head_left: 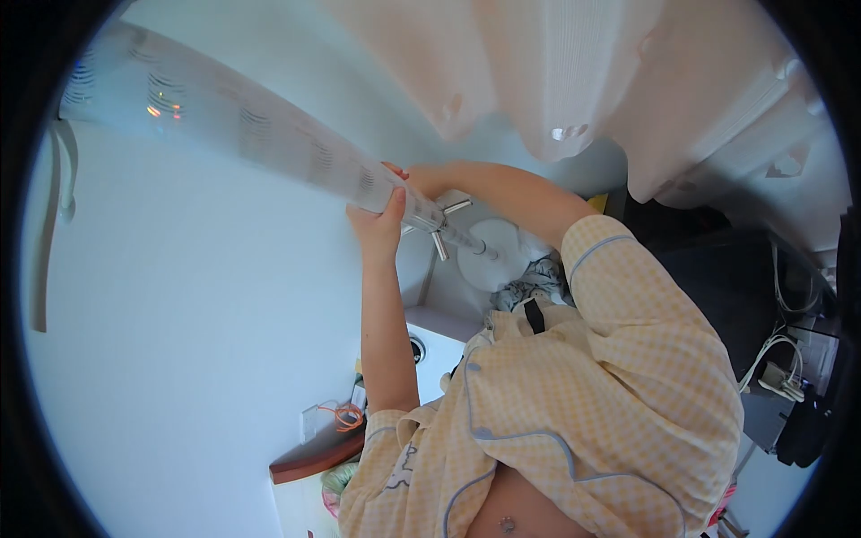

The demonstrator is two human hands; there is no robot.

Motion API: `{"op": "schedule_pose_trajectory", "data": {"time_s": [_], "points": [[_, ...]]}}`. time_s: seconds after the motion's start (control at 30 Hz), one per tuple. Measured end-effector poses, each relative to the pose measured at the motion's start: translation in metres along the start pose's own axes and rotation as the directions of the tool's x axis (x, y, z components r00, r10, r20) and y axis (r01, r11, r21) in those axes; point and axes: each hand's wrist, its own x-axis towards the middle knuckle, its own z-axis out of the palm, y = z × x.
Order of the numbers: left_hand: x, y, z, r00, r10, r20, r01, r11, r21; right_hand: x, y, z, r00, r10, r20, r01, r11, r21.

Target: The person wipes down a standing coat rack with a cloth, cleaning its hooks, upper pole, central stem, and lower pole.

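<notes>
A long translucent column (pixel 269 134) with rows of dark curved line marks runs from the upper left down toward a thin pole on a round white base (pixel 493 257). My left hand (pixel 381 224) is wrapped around its lower part, the thumb lying along the near side. My right hand (pixel 429 179) grips from the other side, just above; the column partly hides its fingers. Short metal pegs (pixel 439 246) stick out from the pole just below my hands.
Sheer pale curtains (pixel 556 63) hang at the upper right. A black screen-like panel (pixel 717 287) and white cables (pixel 785 359) are at right. Grey bunched cloth (pixel 531 285) lies near the base. A brown wooden edge (pixel 314 466) and an orange cord (pixel 345 415) are at lower left, beside the white wall (pixel 179 314).
</notes>
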Motion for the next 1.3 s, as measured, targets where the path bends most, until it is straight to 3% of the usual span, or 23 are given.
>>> {"op": "schedule_pose_trajectory", "data": {"time_s": [0.17, 0.3, 0.37, 0.4, 0.47, 0.5, 0.57, 0.6, 0.67, 0.7, 0.77, 0.9, 0.97, 1.03, 1.1, 1.13, 1.2, 1.23, 1.3], "points": [[0.0, -0.004, -0.002, 0.999, -0.022, -0.033, 0.023, 0.999, 0.043, 0.018, 0.005, 0.001, 0.977, 0.014, 0.211, 0.023, 0.985, -0.173], [0.001, -0.008, -0.004, 0.997, -0.016, -0.073, 0.018, 0.999, 0.032, 0.019, 0.008, 0.009, 0.993, 0.069, 0.098, -0.048, 0.978, -0.202], [0.0, -0.004, -0.001, 0.997, -0.028, -0.075, 0.028, 1.0, -0.002, 0.019, 0.004, 0.012, 0.949, 0.309, -0.056, -0.308, 0.951, 0.032], [0.0, -0.003, 0.0, 0.997, -0.018, -0.073, 0.018, 1.0, 0.005, 0.015, 0.001, 0.014, 0.952, 0.3, -0.063, -0.299, 0.954, 0.031], [0.0, -0.003, 0.0, 0.997, -0.03, -0.07, 0.031, 0.999, 0.009, 0.008, 0.008, 0.022, 0.87, 0.468, -0.156, -0.281, 0.73, 0.623], [0.001, -0.003, -0.001, 0.998, -0.015, -0.068, 0.016, 1.0, 0.011, 0.007, 0.015, 0.024, 0.872, 0.46, -0.168, -0.271, 0.739, 0.617], [-0.001, -0.004, -0.002, 0.998, -0.033, -0.06, 0.034, 0.999, 0.012, 0.003, 0.026, 0.029, 0.832, 0.55, -0.07, -0.148, 0.343, 0.928], [-0.001, -0.003, -0.003, 0.998, -0.012, -0.061, 0.013, 1.0, 0.01, -0.002, 0.027, 0.024, 0.836, 0.542, -0.086, -0.139, 0.362, 0.922], [-0.002, -0.003, -0.004, 0.999, -0.037, -0.017, 0.037, 0.999, 0.016, -0.016, 0.021, 0.015, 0.767, 0.59, -0.254, -0.346, 0.713, 0.61], [-0.002, -0.002, -0.005, 1.0, -0.011, -0.015, 0.012, 1.0, 0.009, -0.02, 0.017, 0.011, 0.767, 0.58, -0.276, -0.337, 0.729, 0.596], [0.0, 0.001, -0.005, 0.998, -0.065, 0.008, 0.064, 0.994, 0.09, -0.021, 0.013, 0.004, 0.753, 0.358, -0.552, -0.371, 0.924, 0.093], [0.0, 0.017, -0.002, 0.998, -0.06, 0.016, 0.059, 0.995, 0.078, -0.032, -0.021, -0.01, 0.762, 0.278, -0.584, -0.464, 0.864, -0.194], [-0.001, 0.015, -0.007, 0.98, -0.197, 0.02, 0.189, 0.961, 0.203, -0.033, -0.021, -0.008, 0.733, 0.174, -0.658, -0.447, 0.852, -0.272], [-0.017, -0.007, -0.016, 0.993, 0.046, -0.11, -0.002, 0.928, 0.372, -0.018, 0.019, 0.004, 0.621, 0.267, -0.737, -0.556, 0.813, -0.174], [-0.051, -0.003, -0.029, 0.983, -0.096, -0.154, 0.13, 0.965, 0.227, -0.027, -0.007, -0.01, 0.649, 0.424, -0.632, -0.6, 0.796, -0.081], [-0.073, -0.002, -0.038, 0.983, -0.143, -0.117, 0.166, 0.961, 0.223, -0.023, 0.011, -0.007, 0.654, 0.402, -0.641, -0.589, 0.802, -0.099], [-0.124, -0.013, -0.056, 0.958, -0.28, -0.06, 0.286, 0.936, 0.206, -0.001, 0.067, 0.014, 0.631, 0.362, -0.686, -0.266, 0.932, 0.247], [-0.15, -0.026, -0.064, 0.929, -0.368, -0.039, 0.369, 0.91, 0.19, 0.002, 0.058, 0.013, 0.645, 0.357, -0.675, -0.266, 0.934, 0.24], [-0.204, -0.054, -0.073, 0.887, -0.461, 0.015, 0.456, 0.881, 0.124, -0.007, 0.036, 0.011, 0.801, 0.319, -0.507, -0.222, 0.944, 0.242]]}}
